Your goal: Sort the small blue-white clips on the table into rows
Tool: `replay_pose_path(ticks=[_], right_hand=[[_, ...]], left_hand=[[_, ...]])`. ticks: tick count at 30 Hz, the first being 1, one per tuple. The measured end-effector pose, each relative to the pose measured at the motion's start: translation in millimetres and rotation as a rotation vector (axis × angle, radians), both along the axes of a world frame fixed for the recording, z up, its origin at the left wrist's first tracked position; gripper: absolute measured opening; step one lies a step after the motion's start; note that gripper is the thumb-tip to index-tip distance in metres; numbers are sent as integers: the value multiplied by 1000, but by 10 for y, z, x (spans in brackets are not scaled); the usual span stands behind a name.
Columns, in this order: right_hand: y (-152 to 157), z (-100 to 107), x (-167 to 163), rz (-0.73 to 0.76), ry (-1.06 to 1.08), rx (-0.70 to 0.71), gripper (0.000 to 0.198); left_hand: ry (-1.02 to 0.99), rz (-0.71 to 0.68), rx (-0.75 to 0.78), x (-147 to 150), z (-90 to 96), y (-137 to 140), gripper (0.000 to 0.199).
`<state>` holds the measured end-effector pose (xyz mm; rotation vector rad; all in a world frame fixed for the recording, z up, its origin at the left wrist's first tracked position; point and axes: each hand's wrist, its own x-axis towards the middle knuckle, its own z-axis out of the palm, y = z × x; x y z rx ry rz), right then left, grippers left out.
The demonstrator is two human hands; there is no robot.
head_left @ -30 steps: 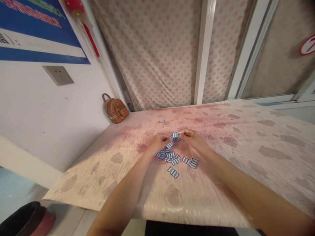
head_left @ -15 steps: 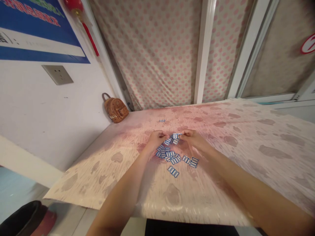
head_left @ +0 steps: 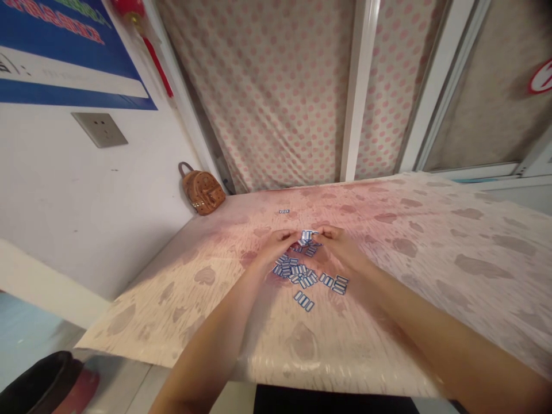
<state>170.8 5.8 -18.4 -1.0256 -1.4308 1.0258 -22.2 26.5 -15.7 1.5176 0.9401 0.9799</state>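
Observation:
Several small blue-edged white cards (head_left: pixel 307 235) are between my hands, just above the table. My right hand (head_left: pixel 338 241) pinches them at their right side with closed fingers. From the other side, my left hand (head_left: pixel 278 244) has its thumb and fingertips pressed together at the left edge of the same cards. How many cards each hand bears is too small to tell. Right below the hands lies a loose pile of matching cards (head_left: pixel 297 271), overlapping at many angles.
Two cards (head_left: pixel 334 283) lie right of the pile, and one card (head_left: pixel 304 301) lies nearer me. Another card (head_left: pixel 284 211) is farther back. A brown backpack-shaped bag (head_left: pixel 203 192) leans by the wall. The table (head_left: pixel 172 310) has a patterned cover; a dark bin-like container (head_left: pixel 47 385) stands lower left.
My left hand has shifted right and slightly up, closing the gap to the cards at my right hand. The cards between the hands have moved slightly; the pile and outlying cards look unchanged.

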Motion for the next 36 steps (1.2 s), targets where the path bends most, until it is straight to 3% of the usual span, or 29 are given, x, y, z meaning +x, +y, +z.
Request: replay_pose_path(ticks=[2,8,20,36], right_hand=[[-10,24,26,-25,18,9,22],[-38,52,11,-42,9,21,23],[14,-13,11,-135,-150,68,21],[22,-42,5,-126,-244,119,16]], left_hand=[[-13,-53,-43,13,5,-27,39],[-65,55,46,40,-20,-6,38],[7,45,129,68,17,-20,31],[8,69,70,117,97,-114,22]])
